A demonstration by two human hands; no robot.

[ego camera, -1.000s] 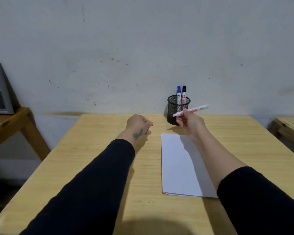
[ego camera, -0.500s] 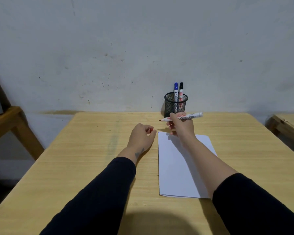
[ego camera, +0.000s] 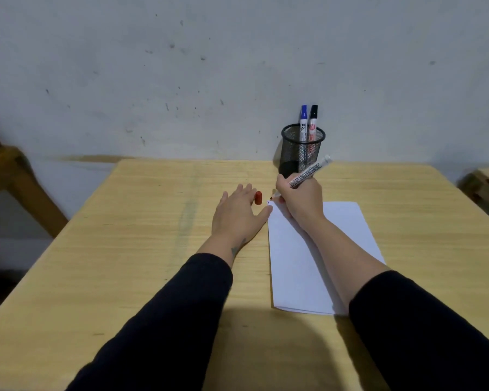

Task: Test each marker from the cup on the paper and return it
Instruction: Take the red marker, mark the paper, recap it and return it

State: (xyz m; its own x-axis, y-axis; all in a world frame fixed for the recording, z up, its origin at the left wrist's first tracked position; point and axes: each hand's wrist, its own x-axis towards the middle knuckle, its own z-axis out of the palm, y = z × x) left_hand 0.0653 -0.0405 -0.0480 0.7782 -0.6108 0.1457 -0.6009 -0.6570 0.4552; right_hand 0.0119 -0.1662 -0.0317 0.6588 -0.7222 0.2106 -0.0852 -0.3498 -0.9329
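Head-camera view: at a pale, grained wooden table [ego camera: 141, 249], the right hand [ego camera: 301, 203] grips an uncapped white marker [ego camera: 308, 174], its tip at the top-left corner of a smooth white paper sheet [ego camera: 294, 277]. The left hand [ego camera: 236, 214] lies flat, fingers spread, holding nothing, a small red cylindrical cap [ego camera: 258, 197] upright just beside it. At 12 o'clock, a black wire-mesh cup [ego camera: 301, 152] holds a blue-capped marker [ego camera: 303, 119] and a black-capped marker [ego camera: 313, 118] against a scuffed grey wall [ego camera: 181, 80].
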